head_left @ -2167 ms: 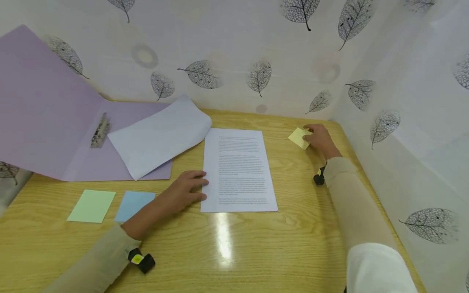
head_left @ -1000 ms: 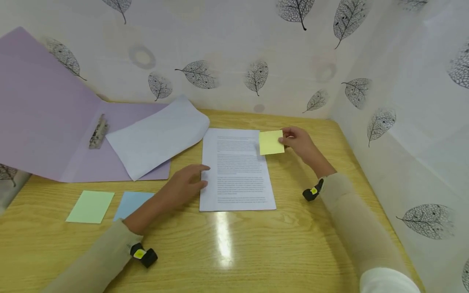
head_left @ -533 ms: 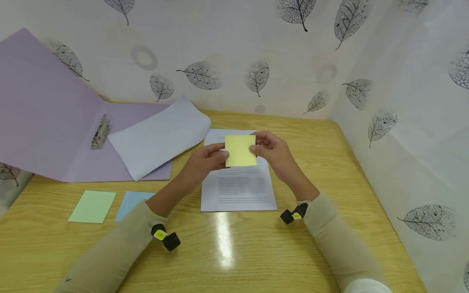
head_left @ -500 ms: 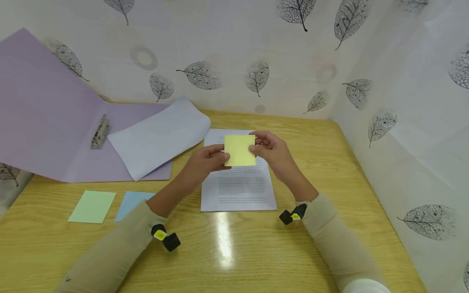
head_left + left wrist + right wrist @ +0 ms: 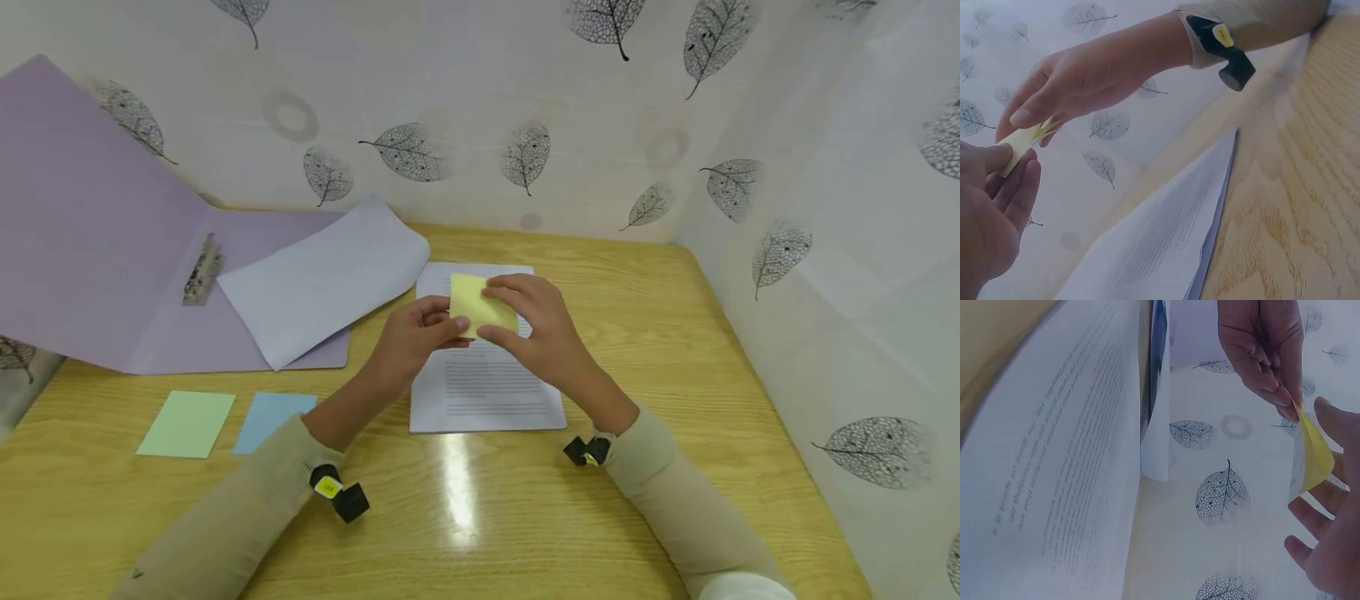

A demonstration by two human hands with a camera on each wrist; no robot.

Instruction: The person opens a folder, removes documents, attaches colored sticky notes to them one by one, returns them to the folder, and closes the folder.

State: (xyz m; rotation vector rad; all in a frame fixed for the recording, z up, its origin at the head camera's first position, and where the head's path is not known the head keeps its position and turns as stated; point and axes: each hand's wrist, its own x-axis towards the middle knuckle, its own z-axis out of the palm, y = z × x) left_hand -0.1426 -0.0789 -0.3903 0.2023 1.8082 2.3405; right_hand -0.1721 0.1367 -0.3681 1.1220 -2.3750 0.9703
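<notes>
Leaf-print cloth: pale backdrop (image 5: 465, 67) with dark skeleton leaves, behind and to the right of the table.
Table: light wood-grained top (image 5: 675, 333), glare near the front.
Purple folder: spread at the left (image 5: 97, 233), its cover raised.
Sleeves: beige, on the person's left arm (image 5: 232, 508) and right arm (image 5: 682, 492).
White sheet: lying askew across the folder (image 5: 322, 283), its far right corner curling.
Printed sheets: flat in the middle (image 5: 495, 392), text up, layered at the edge in the left wrist view.
Left hand: thumb and fingers (image 5: 405, 337) pinch the yellow note pad by its left side.
Right hand: thumb and fingers (image 5: 543, 333) spread about the pad's right part; whether they grip it cannot be told.
Yellow note pad: raised between both hands (image 5: 468, 304), above the printed sheets, bent towards the right.
Green note: flat, front left (image 5: 186, 423).
Blue note: just beside it (image 5: 272, 421), near the left wrist.
Metal clip: by the folder's fold (image 5: 202, 271).
</notes>
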